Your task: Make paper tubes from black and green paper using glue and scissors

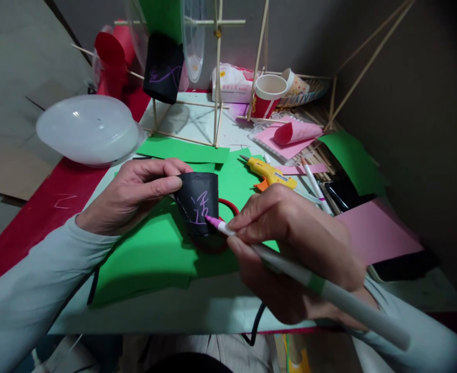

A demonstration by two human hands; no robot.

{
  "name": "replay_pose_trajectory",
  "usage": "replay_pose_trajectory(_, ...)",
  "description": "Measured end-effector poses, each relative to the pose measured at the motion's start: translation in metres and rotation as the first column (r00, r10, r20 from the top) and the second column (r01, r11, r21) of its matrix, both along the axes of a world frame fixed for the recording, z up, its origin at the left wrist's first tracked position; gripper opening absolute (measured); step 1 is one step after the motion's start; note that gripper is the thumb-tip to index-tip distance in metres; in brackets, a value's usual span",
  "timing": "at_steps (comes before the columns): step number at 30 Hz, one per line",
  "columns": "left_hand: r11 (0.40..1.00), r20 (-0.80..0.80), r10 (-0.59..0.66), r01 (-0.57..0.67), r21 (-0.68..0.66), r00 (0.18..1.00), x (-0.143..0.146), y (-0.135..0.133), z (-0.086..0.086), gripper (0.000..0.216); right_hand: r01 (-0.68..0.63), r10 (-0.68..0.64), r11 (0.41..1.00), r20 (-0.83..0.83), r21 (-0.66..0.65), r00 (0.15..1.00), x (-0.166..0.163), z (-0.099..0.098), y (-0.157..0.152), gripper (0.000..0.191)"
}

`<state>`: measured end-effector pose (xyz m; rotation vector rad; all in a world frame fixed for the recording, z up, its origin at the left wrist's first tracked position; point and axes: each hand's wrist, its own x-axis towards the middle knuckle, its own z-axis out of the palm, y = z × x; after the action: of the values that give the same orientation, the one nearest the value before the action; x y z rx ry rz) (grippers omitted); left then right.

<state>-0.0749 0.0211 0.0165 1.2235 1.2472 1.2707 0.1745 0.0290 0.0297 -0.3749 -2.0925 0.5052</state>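
Note:
My left hand (138, 191) pinches the upper left rim of a small black paper cup (191, 194), holding it tilted above green paper. Pink strokes forming a written character show on the cup's side. My right hand (290, 243) grips a white marker (329, 290) with a pink tip, and the tip touches the cup at the lower right of the strokes. Behind the cup lie red scissor-like loops (232, 207), mostly hidden. Green paper sheets (146, 259) spread under both hands. A yellow glue gun (270, 173) lies just beyond my right hand.
A thin wooden stick frame (216, 77) stands at the back, with another black cup (164, 72) on it. On the left is a white plastic bowl (88, 127). A red paper cup (269, 96), a tissue pack (234, 83), pink paper (379, 230) and a phone (348, 194) occupy the right.

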Motion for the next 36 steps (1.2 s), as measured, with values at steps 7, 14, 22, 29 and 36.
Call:
replay_pose_trajectory(7, 1.000, 0.024, -0.024, 0.024, 0.019, 0.999, -0.002, 0.001, -0.002, 0.022, 0.067, -0.067, 0.992, -0.004, -0.111, 0.998, 0.000, 0.000, -0.008, 0.019)
replay_pose_trajectory(14, 0.993, 0.079, -0.103, 0.099, 0.057, 0.992, -0.008, 0.001, -0.003, 0.016, -0.002, -0.054, 0.966, -0.210, -0.258, 0.976, 0.000, 0.006, 0.008, 0.019)
replay_pose_trajectory(22, 0.973, -0.037, -0.131, 0.136, 0.187, 0.991, -0.015, 0.007, 0.002, 0.010, 0.037, -0.153, 0.932, -0.297, -0.362, 0.943, 0.001, -0.002, 0.020, 0.008)
replay_pose_trajectory(29, 0.914, -0.472, -0.008, 0.198, 0.354, 0.882, -0.043, 0.007, 0.019, 0.009, 0.168, -0.204, 0.961, -0.152, -0.220, 0.967, 0.001, -0.002, 0.027, 0.009)
replay_pose_trajectory(36, 0.912, -0.681, 0.120, 0.190, 0.362, 0.723, -0.057, 0.012, 0.015, 0.012, 0.175, -0.184, 0.980, -0.084, -0.098, 0.979, -0.001, -0.006, 0.030, 0.011)
